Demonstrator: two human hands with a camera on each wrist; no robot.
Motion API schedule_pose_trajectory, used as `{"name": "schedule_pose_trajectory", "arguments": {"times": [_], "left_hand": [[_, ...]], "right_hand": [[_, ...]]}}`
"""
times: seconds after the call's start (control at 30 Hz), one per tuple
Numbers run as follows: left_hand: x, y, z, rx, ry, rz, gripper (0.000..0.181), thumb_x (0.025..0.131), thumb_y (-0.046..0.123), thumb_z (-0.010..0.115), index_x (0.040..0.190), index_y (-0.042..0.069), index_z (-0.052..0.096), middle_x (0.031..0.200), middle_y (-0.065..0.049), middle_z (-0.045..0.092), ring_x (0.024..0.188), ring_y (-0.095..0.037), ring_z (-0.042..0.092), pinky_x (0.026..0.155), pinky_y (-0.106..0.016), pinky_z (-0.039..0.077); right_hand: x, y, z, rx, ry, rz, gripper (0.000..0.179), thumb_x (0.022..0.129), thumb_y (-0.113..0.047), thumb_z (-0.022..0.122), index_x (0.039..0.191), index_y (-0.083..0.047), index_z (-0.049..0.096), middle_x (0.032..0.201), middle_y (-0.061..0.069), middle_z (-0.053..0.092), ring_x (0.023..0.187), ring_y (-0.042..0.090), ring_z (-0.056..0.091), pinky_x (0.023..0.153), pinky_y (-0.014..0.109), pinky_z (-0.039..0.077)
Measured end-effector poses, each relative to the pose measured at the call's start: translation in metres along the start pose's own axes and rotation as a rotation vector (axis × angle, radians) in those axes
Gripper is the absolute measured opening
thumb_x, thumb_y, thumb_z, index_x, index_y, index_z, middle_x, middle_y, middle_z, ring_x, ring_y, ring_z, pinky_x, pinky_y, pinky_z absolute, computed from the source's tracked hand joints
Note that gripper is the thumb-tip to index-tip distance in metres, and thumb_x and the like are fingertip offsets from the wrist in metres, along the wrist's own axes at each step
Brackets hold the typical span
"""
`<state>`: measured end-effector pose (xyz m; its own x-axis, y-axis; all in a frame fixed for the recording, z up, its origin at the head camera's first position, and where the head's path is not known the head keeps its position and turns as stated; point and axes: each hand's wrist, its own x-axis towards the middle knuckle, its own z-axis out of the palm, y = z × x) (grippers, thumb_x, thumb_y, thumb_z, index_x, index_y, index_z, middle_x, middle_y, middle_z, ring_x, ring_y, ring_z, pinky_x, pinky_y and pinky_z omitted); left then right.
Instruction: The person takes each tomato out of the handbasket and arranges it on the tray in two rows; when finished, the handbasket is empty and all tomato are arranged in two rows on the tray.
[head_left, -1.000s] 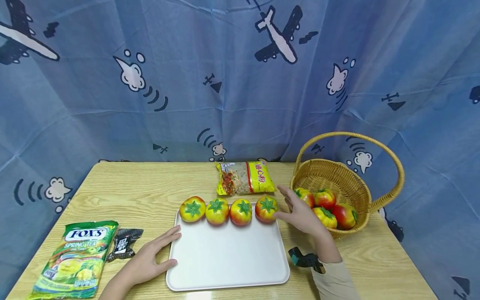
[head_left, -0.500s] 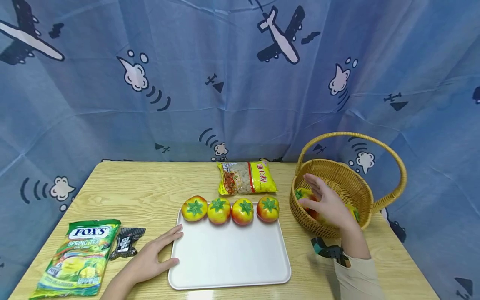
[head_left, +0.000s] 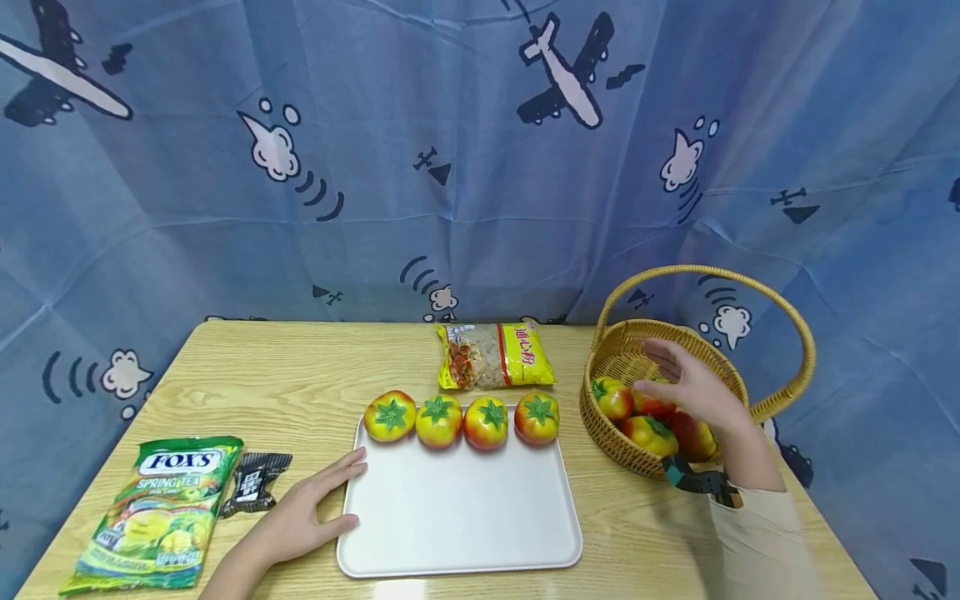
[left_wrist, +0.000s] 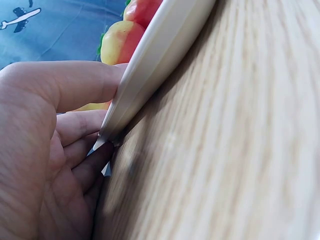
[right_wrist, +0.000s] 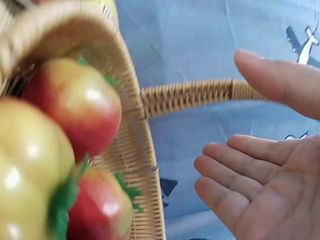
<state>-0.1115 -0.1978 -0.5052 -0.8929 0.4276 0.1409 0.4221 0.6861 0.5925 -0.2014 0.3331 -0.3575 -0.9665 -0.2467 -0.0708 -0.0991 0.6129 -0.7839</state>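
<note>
A white rectangular tray [head_left: 461, 517] lies on the table with a row of red-and-yellow, tomato-like fruits [head_left: 439, 422] with green leafy tops along its far edge. My left hand [head_left: 303, 517] rests at the tray's left side, fingertips and thumb touching the rim; in the left wrist view its fingers [left_wrist: 85, 125] meet the rim from outside. Over the wicker basket [head_left: 622, 450] hovers my right hand [head_left: 693, 387], fingers extended and holding nothing. Several more such fruits [head_left: 612, 400] sit inside the basket, partly hidden by that hand. The right wrist view shows its palm [right_wrist: 280, 200] beside the basket's rim.
Behind the tray lies a yellow pasta bag [head_left: 495, 357]. A green Fox's candy bag [head_left: 157, 512] and a small black packet [head_left: 255, 483] lie at the left. The basket's tall handle [head_left: 795, 333] arches above it. A blue patterned curtain [head_left: 360, 167] hangs behind the table.
My right hand has moved right, from beside the rightmost fruit on the tray to over the basket. The left hand stays against the tray's side.
</note>
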Motion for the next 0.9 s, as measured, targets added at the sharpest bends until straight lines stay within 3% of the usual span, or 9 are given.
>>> {"name": "schedule_pose_trajectory", "arguments": {"times": [0.37,0.63,0.9], "left_hand": [[0.0,0.002,-0.001,-0.006,-0.002,-0.003,0.062,0.084,0.041,0.068,0.139,0.019,0.05,0.15,0.002,0.04,0.133,-0.031,0.042,0.1,-0.054,0.042],[0.0,0.002,0.0,-0.001,0.005,0.002,0.061,0.084,0.042,0.068,0.138,0.019,0.051,0.15,0.003,0.04,0.133,-0.03,0.042,0.1,-0.054,0.042],[0.001,0.002,0.0,-0.001,0.004,-0.001,0.061,0.084,0.042,0.068,0.138,0.019,0.051,0.15,0.004,0.04,0.133,-0.03,0.042,0.099,-0.054,0.042]], "right_hand": [[0.014,0.023,-0.021,-0.078,-0.093,0.084,0.078,0.092,-0.026,0.061,0.144,0.012,0.019,0.147,0.036,0.023,0.135,0.054,0.021,0.106,0.064,0.026],[0.022,0.037,-0.024,-0.184,-0.195,0.137,0.08,0.09,-0.029,0.063,0.141,0.017,0.021,0.143,0.04,0.027,0.13,0.055,0.029,0.104,0.062,0.032],[0.027,0.045,-0.023,-0.25,-0.257,0.207,0.087,0.089,-0.035,0.063,0.141,0.02,0.019,0.142,0.042,0.026,0.129,0.056,0.029,0.104,0.062,0.032]]}}
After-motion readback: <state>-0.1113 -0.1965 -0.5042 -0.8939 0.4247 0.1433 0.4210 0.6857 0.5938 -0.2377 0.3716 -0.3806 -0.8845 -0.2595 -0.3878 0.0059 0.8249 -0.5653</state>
